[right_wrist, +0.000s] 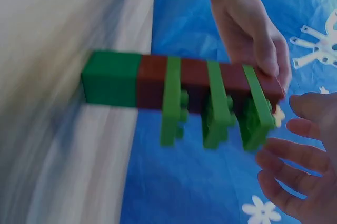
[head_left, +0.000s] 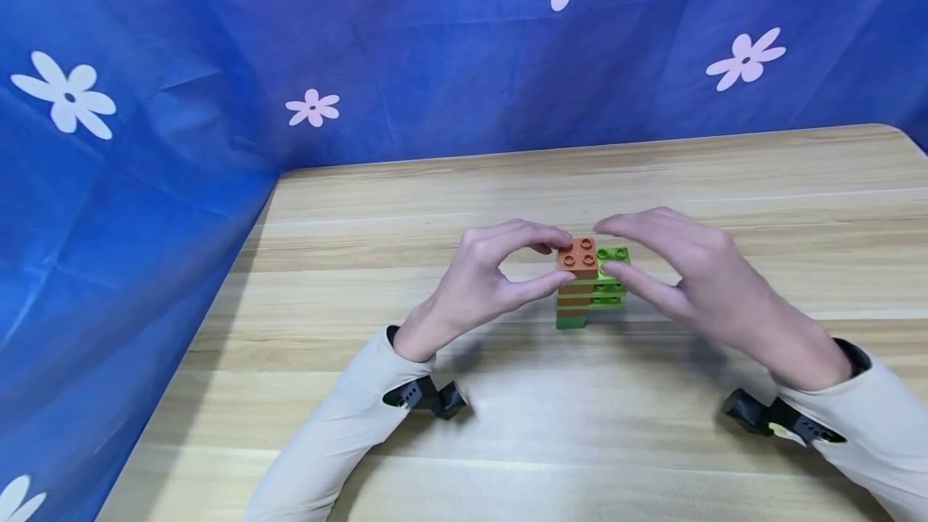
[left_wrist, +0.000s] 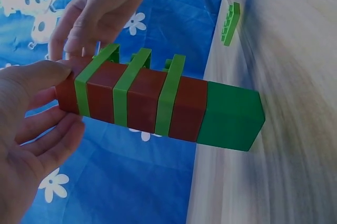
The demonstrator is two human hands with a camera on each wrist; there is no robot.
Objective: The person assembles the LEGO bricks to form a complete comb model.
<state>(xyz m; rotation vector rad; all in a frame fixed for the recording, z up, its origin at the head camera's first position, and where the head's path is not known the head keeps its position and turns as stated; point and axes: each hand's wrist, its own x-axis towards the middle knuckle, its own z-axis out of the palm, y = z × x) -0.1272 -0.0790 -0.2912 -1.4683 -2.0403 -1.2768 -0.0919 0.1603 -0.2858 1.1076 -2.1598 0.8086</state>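
A tower of toy building bricks stands upright on the table, with a dark green brick (left_wrist: 231,116) at its foot. Above that, brown bricks alternate with light green plates (right_wrist: 216,113) that jut out toward the right hand. My left hand (head_left: 486,272) pinches the topmost brown brick (head_left: 578,258) between thumb and fingers. On the other side, my right hand (head_left: 696,280) curves its spread thumb and fingers around the jutting end of the top plate, gripping nothing. In the head view its thumb overlaps that plate's studs.
A loose light green plate (left_wrist: 230,24) lies on the wooden table (head_left: 377,280), seen in the left wrist view beyond the tower. Behind the table hangs a blue cloth (head_left: 449,47) with white flowers. Each wrist carries a small black camera.
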